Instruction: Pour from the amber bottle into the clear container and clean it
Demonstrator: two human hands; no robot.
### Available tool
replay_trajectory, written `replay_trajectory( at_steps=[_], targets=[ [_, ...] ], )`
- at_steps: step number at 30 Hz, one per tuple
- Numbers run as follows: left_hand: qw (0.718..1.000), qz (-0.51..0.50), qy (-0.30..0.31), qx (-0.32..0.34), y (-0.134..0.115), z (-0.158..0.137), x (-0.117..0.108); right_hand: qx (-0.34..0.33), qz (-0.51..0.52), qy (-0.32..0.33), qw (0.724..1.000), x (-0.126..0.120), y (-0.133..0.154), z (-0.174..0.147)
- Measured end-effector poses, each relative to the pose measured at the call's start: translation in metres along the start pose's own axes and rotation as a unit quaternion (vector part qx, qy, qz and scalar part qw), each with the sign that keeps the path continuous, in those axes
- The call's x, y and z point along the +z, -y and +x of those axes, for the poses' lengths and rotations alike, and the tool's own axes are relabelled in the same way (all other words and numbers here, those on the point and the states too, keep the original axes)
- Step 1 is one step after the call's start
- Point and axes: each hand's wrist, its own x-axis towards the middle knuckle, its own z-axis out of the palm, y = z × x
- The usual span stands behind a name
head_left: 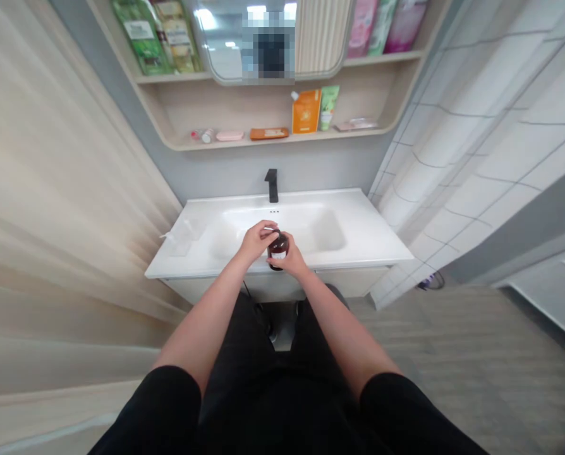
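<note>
A dark brown bottle (277, 249) with a white label is held upright over the front rim of the white sink (330, 230). Wrapped round its body from the right side is my right hand (294, 258). My left hand (258, 241) pinches the dark cap at the bottle's top, its fingertips partly covering it. Much of the cap is hidden by the fingers. Behind both hands, a black faucet (272, 186) rises from the back of the sink.
A clear container with a white nozzle (181, 239) rests on the left of the counter. Above hangs a shelf (225, 144) with an orange pouch (306, 112), a green tube (328, 107) and several other toiletries, beside a mirror (225, 47). Curtains (74, 189) hang left.
</note>
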Motion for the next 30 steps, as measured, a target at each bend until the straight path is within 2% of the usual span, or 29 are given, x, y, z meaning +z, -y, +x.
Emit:
replay_trajectory(
  at_steps=[10,13,17,24,30],
  targets=[
    [0.998,0.064,-0.02,-0.003,-0.013,0.006,0.006,-0.005,-0.001,-0.008,1.0,0.001,0.0,-0.001],
    [0.997,0.078,0.0,-0.016,-0.016,0.006,0.005,0.0,0.004,-0.005,1.0,0.002,-0.001,0.0],
    [0.997,0.057,0.044,-0.011,-0.016,0.004,0.006,-0.014,0.015,-0.002,1.0,0.001,0.002,0.0],
    [0.998,-0.048,0.038,-0.02,-0.012,0.0,-0.002,-0.007,0.002,-0.008,1.0,-0.002,0.01,-0.002],
    [0.999,-0.021,0.019,-0.029,-0.009,-0.002,-0.002,-0.018,0.017,0.003,1.0,-0.003,0.008,-0.002]
  ],
)
